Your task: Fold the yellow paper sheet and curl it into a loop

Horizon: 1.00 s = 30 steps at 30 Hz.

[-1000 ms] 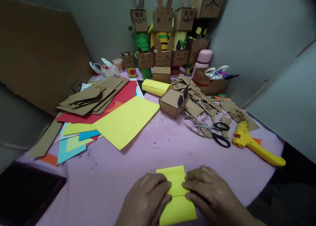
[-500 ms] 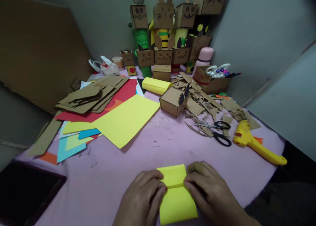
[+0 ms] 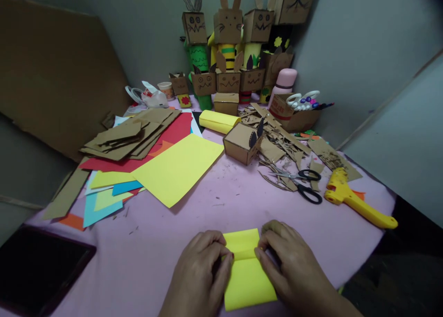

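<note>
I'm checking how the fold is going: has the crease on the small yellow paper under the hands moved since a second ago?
Yes. The crease on the small yellow paper now sits nearer its far edge, toward the black scissors, pinched by left hand and right hand.

a craft corner: cardboard figures [image 3: 228, 26], coloured paper sheets [image 3: 178, 167], scissors [image 3: 301, 183].

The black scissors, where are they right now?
In the head view, the black scissors lie on the pink table, to the right, among cardboard scraps, just left of the yellow tool.
</note>
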Each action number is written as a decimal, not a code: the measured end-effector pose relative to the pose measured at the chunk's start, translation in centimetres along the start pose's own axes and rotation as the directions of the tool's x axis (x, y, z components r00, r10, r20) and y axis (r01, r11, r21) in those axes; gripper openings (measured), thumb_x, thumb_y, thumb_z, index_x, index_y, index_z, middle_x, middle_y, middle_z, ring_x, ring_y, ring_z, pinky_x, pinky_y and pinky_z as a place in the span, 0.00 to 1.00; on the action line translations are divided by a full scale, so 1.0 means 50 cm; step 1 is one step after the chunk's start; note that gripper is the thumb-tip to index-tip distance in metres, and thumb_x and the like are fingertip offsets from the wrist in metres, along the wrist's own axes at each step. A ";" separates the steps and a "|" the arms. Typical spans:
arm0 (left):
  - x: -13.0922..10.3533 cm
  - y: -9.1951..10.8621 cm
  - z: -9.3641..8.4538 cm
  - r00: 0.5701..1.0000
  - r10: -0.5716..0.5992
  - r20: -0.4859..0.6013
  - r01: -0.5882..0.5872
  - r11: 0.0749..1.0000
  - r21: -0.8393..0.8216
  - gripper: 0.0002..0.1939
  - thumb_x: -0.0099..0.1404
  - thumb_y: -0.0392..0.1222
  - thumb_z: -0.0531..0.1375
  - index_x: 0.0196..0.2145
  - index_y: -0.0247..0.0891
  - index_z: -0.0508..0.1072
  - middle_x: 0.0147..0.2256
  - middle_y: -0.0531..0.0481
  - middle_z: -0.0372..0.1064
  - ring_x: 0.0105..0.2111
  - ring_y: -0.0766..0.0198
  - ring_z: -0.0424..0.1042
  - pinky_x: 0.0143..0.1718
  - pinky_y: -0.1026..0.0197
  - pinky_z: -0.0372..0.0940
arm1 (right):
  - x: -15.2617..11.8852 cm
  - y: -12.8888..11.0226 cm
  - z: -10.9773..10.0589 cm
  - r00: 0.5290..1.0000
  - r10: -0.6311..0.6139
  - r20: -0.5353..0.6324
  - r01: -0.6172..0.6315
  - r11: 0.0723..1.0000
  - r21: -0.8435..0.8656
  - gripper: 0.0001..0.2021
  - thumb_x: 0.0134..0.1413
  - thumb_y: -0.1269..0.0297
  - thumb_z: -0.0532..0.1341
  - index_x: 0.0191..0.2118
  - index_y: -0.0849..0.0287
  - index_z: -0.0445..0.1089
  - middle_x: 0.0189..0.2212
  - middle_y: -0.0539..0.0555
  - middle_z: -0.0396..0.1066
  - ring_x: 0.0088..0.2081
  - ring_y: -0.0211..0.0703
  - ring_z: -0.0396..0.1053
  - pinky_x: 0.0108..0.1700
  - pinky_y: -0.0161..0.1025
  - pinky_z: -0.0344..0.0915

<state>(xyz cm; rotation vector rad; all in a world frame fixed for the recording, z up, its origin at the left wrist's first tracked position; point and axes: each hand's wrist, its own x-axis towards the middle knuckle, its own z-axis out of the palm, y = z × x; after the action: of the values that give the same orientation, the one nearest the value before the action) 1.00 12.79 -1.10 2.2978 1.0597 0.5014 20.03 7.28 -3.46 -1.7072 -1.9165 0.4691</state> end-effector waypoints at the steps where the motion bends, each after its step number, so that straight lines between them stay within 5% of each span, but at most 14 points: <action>1: 0.001 0.001 0.001 1.000 0.000 -0.017 0.000 1.000 0.002 0.11 0.65 0.35 0.51 0.26 0.39 0.68 0.34 0.47 0.68 0.36 0.60 0.69 0.36 0.57 0.67 | 0.001 -0.002 0.000 1.000 0.005 -0.015 -0.005 1.000 0.006 0.04 0.54 0.73 0.53 0.31 0.58 0.62 0.31 0.55 0.65 0.35 0.49 0.62 0.37 0.49 0.61; 15: -0.009 -0.004 0.005 0.994 -0.058 -0.088 0.064 0.996 0.063 0.07 0.63 0.36 0.53 0.26 0.39 0.63 0.35 0.46 0.65 0.38 0.56 0.66 0.37 0.52 0.65 | 0.005 -0.011 -0.002 0.999 0.038 -0.011 -0.038 0.999 0.030 0.05 0.53 0.75 0.54 0.30 0.58 0.60 0.31 0.54 0.64 0.35 0.47 0.61 0.37 0.48 0.60; 18: -0.013 -0.010 0.009 0.991 -0.054 -0.121 0.063 0.996 0.070 0.01 0.63 0.36 0.55 0.33 0.38 0.66 0.36 0.45 0.66 0.38 0.56 0.66 0.38 0.51 0.66 | 0.004 -0.010 -0.001 0.999 0.032 -0.017 -0.032 0.999 0.038 0.05 0.53 0.74 0.54 0.31 0.57 0.60 0.32 0.54 0.64 0.35 0.47 0.61 0.37 0.47 0.59; 24: -0.009 -0.025 0.011 0.971 0.225 -0.079 -0.214 0.968 0.129 0.15 0.63 0.31 0.53 0.38 0.49 0.74 0.48 0.45 0.67 0.45 0.54 0.67 0.40 0.49 0.66 | 0.001 -0.011 0.000 0.999 0.033 -0.030 -0.032 0.999 0.042 0.05 0.53 0.75 0.54 0.32 0.57 0.59 0.32 0.54 0.63 0.35 0.47 0.61 0.38 0.48 0.59; 30: -0.004 -0.028 -0.018 0.981 0.187 0.042 -0.190 0.976 0.105 0.21 0.62 0.27 0.51 0.43 0.51 0.72 0.51 0.47 0.65 0.50 0.56 0.63 0.46 0.47 0.64 | 0.001 -0.010 -0.004 0.999 0.029 -0.014 -0.027 0.996 0.086 0.06 0.54 0.76 0.53 0.32 0.57 0.59 0.33 0.53 0.63 0.36 0.47 0.60 0.38 0.47 0.59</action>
<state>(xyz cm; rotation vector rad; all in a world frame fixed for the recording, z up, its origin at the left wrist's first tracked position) -0.39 13.68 -1.28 2.5091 0.8773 0.4893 19.74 7.26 -3.01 -1.6802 -1.8375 0.5398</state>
